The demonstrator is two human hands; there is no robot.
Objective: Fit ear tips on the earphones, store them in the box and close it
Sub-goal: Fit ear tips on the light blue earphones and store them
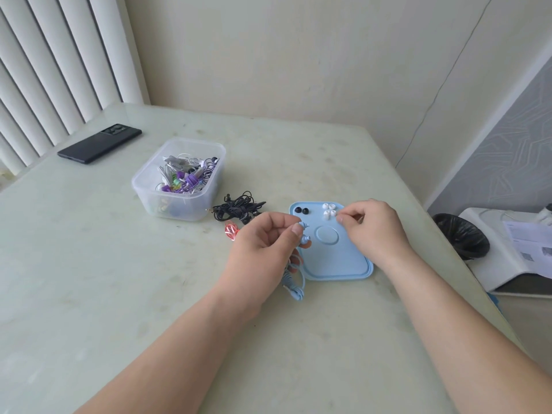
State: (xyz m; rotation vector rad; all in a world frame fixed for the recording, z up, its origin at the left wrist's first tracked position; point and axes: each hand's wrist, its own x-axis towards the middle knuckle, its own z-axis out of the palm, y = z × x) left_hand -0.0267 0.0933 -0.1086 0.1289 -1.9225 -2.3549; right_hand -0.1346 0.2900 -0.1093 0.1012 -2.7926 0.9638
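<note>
Head view | left hand point(265, 234) fingers point(276, 227) clenched on blue earphones point(304, 239), buds poking out — free for fitting | right hand point(370, 225) fingers point(352, 218) pinching, seemingly, a white ear tip point(340, 220) above lid point(337, 264) — spares point(328, 210) kept there | box point(167, 201) open on counter point(119, 279)

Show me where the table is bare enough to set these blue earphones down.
Bare: the near table left of the left hand, in front of the clear box; also the far strip behind the blue lid. Crowded: between box and lid, where black earphones and pink earphones lie.
</note>
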